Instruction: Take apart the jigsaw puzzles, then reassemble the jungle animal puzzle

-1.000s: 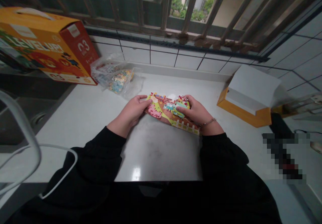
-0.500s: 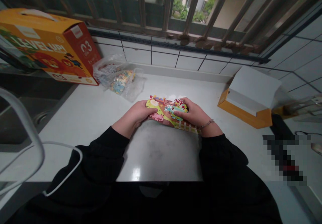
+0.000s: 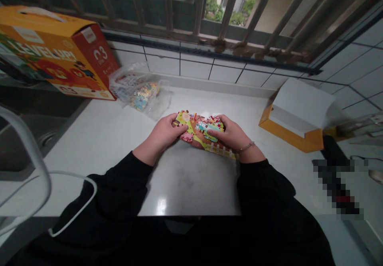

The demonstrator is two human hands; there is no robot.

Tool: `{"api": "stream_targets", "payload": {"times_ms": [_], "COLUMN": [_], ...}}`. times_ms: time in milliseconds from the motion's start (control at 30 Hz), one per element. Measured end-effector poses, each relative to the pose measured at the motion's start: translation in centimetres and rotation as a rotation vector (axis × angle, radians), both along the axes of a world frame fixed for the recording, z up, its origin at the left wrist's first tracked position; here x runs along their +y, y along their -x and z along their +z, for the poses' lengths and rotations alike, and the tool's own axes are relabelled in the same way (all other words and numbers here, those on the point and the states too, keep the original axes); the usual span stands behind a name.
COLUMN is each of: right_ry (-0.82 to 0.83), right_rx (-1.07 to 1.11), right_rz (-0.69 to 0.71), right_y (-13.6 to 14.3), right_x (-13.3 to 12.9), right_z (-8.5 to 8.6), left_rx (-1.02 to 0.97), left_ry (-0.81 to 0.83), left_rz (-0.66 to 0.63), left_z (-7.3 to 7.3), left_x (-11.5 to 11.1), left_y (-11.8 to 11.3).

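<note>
Low over the counter, in the head view, both hands grip a colourful bunch of printed jigsaw puzzle pieces showing a brown path, yellow-green ground and a row of white fence posts. My left hand is closed on the left end, thumb on top and the other fingers mostly hidden beneath. Around the right end my right hand is closed, its thumb across a small heap of blue, green and red pieces. A bracelet circles the right wrist. How many pieces overlap I cannot tell.
A clear plastic bag of puzzle pieces lies beyond my left hand, beside a large orange LEVEL UP! box. At right sits an open orange and white box. A white tube curves near my left arm; a barred window stands behind.
The left end of the puzzle pieces has shifted slightly, and the left fingers have moved a little. The right hand keeps its hold almost in place.
</note>
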State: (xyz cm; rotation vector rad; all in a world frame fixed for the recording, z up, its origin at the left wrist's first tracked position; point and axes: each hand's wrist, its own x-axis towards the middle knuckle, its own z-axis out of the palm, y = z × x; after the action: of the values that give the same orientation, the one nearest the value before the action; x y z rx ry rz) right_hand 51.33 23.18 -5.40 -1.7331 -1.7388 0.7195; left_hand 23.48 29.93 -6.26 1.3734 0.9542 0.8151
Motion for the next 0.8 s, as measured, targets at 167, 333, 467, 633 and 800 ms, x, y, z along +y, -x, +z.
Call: {"api": "stream_targets", "payload": {"times_ms": [167, 333, 467, 633, 800], "right_ry": [-0.073, -0.056, 0.046, 0.037, 0.034], "right_rx": [0.067, 0.443, 0.374, 0.234, 0.223], "right_rz": [-0.029, 0.095, 0.112, 0.069, 0.08], "right_y": [0.3, 1.4, 1.9, 2.0, 2.1], "right_x": [-0.2, -0.3, 0.1, 0.4, 0.3], "right_z": [0.2, -0.1, -0.8, -0.8, -0.6], "left_rx": [0.058, 0.035, 0.117, 0.157, 0.207], "left_ry": [-0.138, -0.152, 0.022, 0.082, 0.08], "left_rz": [0.035, -0.041, -0.028, -0.027, -0.002], "left_z": [0.9, 1.2, 0.5, 0.3, 0.8], "left_x": [-0.4, -1.0, -1.1, -1.2, -1.3], "left_y": [-0.3, -0.8, -1.0, -1.1, -1.2]}}
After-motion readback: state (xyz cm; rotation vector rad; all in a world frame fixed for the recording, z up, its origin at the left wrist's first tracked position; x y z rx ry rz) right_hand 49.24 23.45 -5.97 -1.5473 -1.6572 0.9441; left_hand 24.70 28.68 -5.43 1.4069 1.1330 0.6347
